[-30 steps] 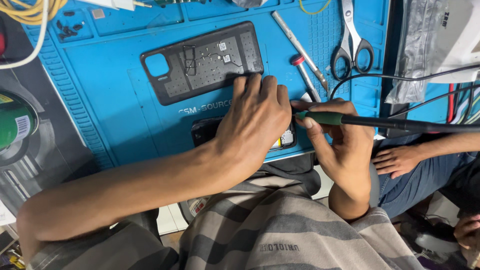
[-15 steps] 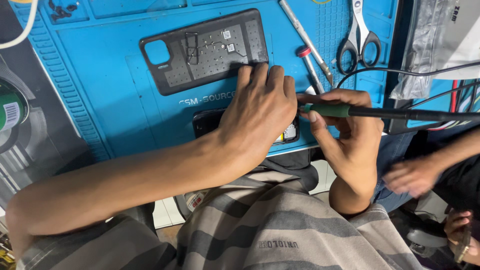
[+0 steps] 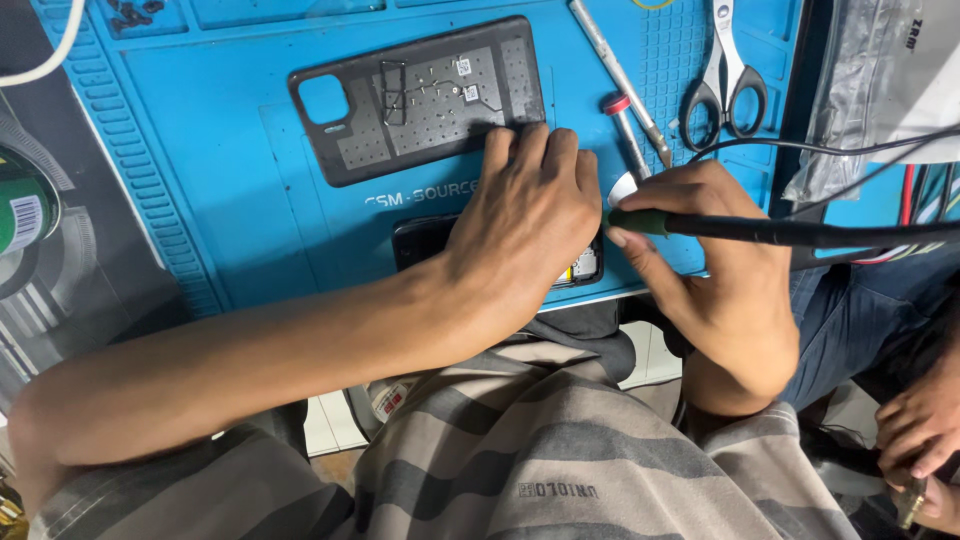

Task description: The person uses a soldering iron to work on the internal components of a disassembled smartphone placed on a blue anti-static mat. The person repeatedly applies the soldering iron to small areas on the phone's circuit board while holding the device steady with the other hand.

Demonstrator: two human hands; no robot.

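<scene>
My right hand [image 3: 725, 270] is closed around a long dark tool [image 3: 790, 232] with a green collar, fingers and thumb wrapped about the front of the handle, its tip pointing left toward the phone [image 3: 430, 238]. I cannot see the tip itself; it is hidden behind my left hand [image 3: 530, 215]. A black cable runs from the tool's rear off to the right edge.

My left hand lies flat, palm down, fingers spread and pressed on the phone, which sits near the front edge of the blue mat [image 3: 240, 200]. It holds the phone down rather than gripping it; only the dark left end and a pale corner at the right show from under the hand. My fingertips reach the lower edge of the black back cover [image 3: 400, 100], which lies inside up, just beyond the phone, with a square camera cut-out at its left end.

To the right of the cover, a grey pen-like tool [image 3: 618, 75] and a red-capped screwdriver [image 3: 628, 135] lie side by side at a slant, and scissors [image 3: 725, 75] with black handles lie further right. A green roll [image 3: 25, 205] sits off the mat at the left. Another person's hand [image 3: 925, 425] shows at the lower right.
</scene>
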